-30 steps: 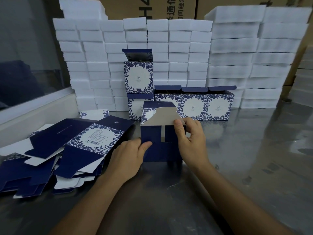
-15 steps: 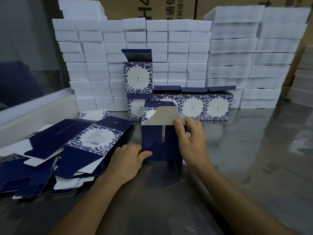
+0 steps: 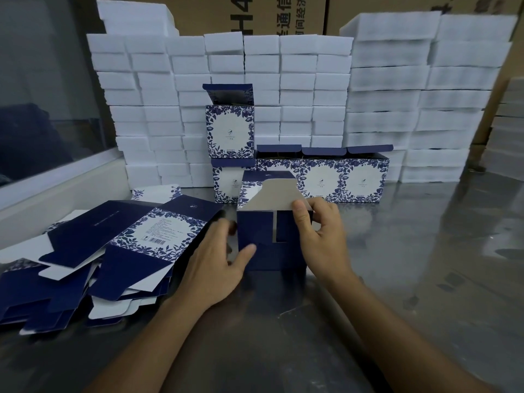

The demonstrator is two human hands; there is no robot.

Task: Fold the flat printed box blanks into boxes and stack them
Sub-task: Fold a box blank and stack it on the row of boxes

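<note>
Two hands on one job: my right hand (image 3: 317,236) pinches the grey-backed flap (image 3: 273,195) of the half-folded navy cardboard box (image 3: 269,239), thumb on its edge, while my left hand (image 3: 218,262) grips the box's left wall, thumb across the front. It stands on the shiny metal table (image 3: 411,279), bottom flaps only part-tucked — if I push the flap down askew, I reckon it could miss its slot and crease. To the left lies the loose heap of flat navy-and-white printed blanks (image 3: 113,251); behind, the finished floral boxes (image 3: 326,177) sit stacked against white foam blocks (image 3: 283,80).
</note>
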